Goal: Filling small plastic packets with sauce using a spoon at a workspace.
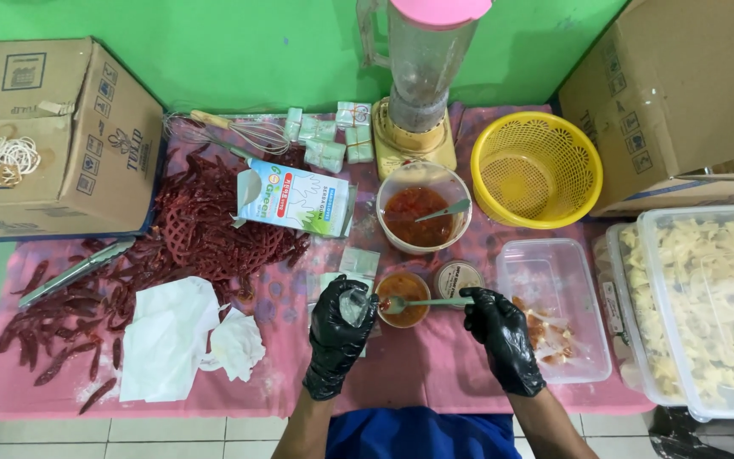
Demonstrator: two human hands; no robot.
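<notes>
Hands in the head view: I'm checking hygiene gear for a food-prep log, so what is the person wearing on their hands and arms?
Both the left hand and the right hand wear glossy black disposable gloves that end at the wrist. The forearms above them are bare, with no sleeves, watch or bands showing. A blue garment shows at the bottom edge between the arms.

Green wall [256, 51] behind – pink-clothed table [418, 374] – white tile floor [129, 438].

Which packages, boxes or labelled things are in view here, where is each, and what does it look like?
Cardboard box: far left, brown, blue printed symbols.
Second cardboard box: far right, brown, tilted.
Carton: centre, lying flat, white with green and blue print.
Small sachets: beside the blender base, pale green and white.
</notes>
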